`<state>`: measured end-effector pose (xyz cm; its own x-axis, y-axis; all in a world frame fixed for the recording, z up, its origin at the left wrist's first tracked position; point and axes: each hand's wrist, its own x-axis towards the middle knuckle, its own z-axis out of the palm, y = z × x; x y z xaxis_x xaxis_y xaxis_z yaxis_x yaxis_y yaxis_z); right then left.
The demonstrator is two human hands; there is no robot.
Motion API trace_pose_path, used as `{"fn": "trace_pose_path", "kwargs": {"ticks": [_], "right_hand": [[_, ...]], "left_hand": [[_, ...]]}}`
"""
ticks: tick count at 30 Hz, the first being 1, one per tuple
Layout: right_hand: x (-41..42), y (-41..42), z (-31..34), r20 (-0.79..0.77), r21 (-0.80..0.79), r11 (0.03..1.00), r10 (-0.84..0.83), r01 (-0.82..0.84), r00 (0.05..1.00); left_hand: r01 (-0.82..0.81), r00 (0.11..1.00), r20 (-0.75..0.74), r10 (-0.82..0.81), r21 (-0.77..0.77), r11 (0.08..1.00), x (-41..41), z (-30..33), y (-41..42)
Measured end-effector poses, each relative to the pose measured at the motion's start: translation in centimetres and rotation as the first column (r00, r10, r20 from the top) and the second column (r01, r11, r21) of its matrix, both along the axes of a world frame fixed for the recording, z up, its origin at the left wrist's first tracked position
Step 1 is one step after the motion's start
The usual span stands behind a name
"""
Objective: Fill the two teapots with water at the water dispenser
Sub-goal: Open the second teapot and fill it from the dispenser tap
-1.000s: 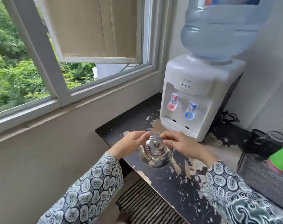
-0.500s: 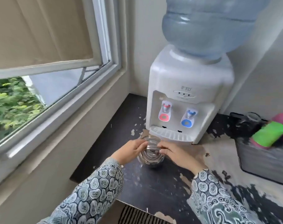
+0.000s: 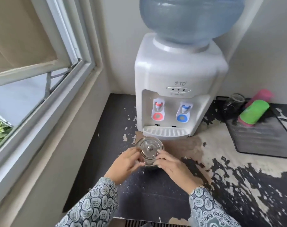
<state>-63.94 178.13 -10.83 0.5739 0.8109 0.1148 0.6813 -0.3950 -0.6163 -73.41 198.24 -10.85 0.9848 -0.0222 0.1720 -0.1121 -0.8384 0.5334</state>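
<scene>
A small shiny steel teapot [image 3: 149, 149] with its knobbed lid on sits low over the dark worn counter, just in front of the white water dispenser [image 3: 177, 82]. My left hand [image 3: 126, 163] grips the pot's left side and my right hand [image 3: 170, 166] grips its right side, fingers curled round the body. The dispenser has a red tap [image 3: 158, 110] on the left, a blue tap [image 3: 183, 113] on the right and a ribbed drip tray [image 3: 165, 131] below. A big blue water bottle [image 3: 188, 18] stands on top. Only one teapot shows.
The counter [image 3: 156, 190] has peeling black paint. A grey mat [image 3: 260, 138] at the right holds a green and a pink tumbler [image 3: 254, 112] lying down and a glass jar [image 3: 236, 99]. A window [image 3: 41, 66] and wall close off the left side.
The view has come closer to the dispenser and turned right. Both hands have carried the teapot forward to just before the drip tray.
</scene>
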Motion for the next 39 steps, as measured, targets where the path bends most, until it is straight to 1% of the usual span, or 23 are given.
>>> {"fn": "trace_pose_path", "kwargs": {"ticks": [3,5,7,10,11,12,13,14,15,17,18,19,21,26,29,32,36,37,39], "right_hand": [[-1.0,0.1,-0.7,0.198,0.037,0.998,-0.061,0.055,0.978],[-1.0,0.1,-0.9,0.276,0.054,0.998,-0.05,0.037,0.96],[-0.8,0.1,-1.1,0.263,0.066,0.998,-0.041,0.024,0.964],[-0.1,0.7,-0.7,0.143,0.132,0.989,-0.087,0.068,0.986],[0.3,1.3,-0.3,0.099,0.137,0.986,-0.113,0.099,0.989],[0.8,2.0,0.2,0.079,0.123,0.983,-0.145,0.135,0.986],[1.3,2.8,0.7,0.091,0.084,0.981,-0.179,0.172,0.98],[1.9,3.8,1.0,0.135,0.019,0.979,-0.204,0.204,0.97],[2.3,4.9,1.2,0.197,-0.076,0.971,-0.21,0.228,0.958],[2.9,6.7,1.2,0.307,-0.291,0.919,-0.173,0.265,0.936],[3.0,7.4,1.0,0.333,-0.359,0.893,-0.151,0.273,0.931],[3.2,8.0,0.7,0.345,-0.38,0.882,-0.145,0.279,0.927],[3.7,8.5,0.3,0.347,-0.345,0.897,-0.151,0.276,0.926],[4.1,8.5,0.1,0.238,-0.189,0.962,-0.152,0.199,0.959],[4.1,8.2,0.1,0.187,-0.095,0.974,-0.187,0.207,0.964],[4.2,8.1,0.0,0.155,-0.038,0.973,-0.218,0.226,0.964],[4.3,8.2,-0.1,0.142,0.002,0.978,-0.206,0.208,0.968],[4.3,8.1,-0.1,0.084,0.028,0.972,-0.233,0.232,0.969],[4.7,7.9,-0.3,-0.164,0.082,0.942,-0.311,0.327,0.936]], "left_hand": [[-0.016,0.999,0.037,0.014,0.052,0.999,0.1,-0.2,0.3],[-0.015,0.999,0.039,0.012,0.069,0.998,0.1,-0.4,0.4],[-0.013,1.0,0.023,0.012,0.043,0.999,0.1,-0.7,0.4],[-0.092,0.996,0.001,0.093,-0.129,0.987,0.2,-0.9,0.5],[-0.109,0.994,0.002,0.112,-0.174,0.979,0.5,-0.7,0.5],[-0.121,0.992,0.015,0.126,-0.186,0.975,0.9,-0.5,0.5],[-0.135,0.989,0.031,0.142,-0.168,0.976,1.4,-0.3,0.4],[-0.155,0.986,0.041,0.162,-0.133,0.979,2.1,-0.1,0.3],[-0.177,0.983,0.03,0.181,-0.091,0.98,2.7,0.0,0.0],[-0.21,0.977,-0.051,0.209,-0.015,0.978,3.8,-0.1,-0.6],[-0.219,0.971,-0.091,0.219,0.01,0.976,4.2,-0.3,-0.9],[-0.226,0.968,-0.111,0.226,0.016,0.974,4.4,-0.6,-1.0],[-0.242,0.965,-0.1,0.241,-0.003,0.97,4.5,-1.2,-1.1],[-0.238,0.971,-0.044,0.236,-0.053,0.97,4.5,-1.5,-1.0],[-0.236,0.972,-0.008,0.237,-0.075,0.969,4.5,-1.4,-1.0],[-0.24,0.97,0.003,0.241,-0.071,0.968,4.4,-1.4,-1.0],[-0.25,0.968,-0.011,0.249,-0.044,0.967,4.4,-1.6,-0.8],[-0.253,0.967,-0.022,0.252,-0.035,0.967,4.5,-1.7,-0.8],[-0.26,0.965,-0.045,0.259,-0.015,0.965,4.5,-1.8,-0.7]]}}
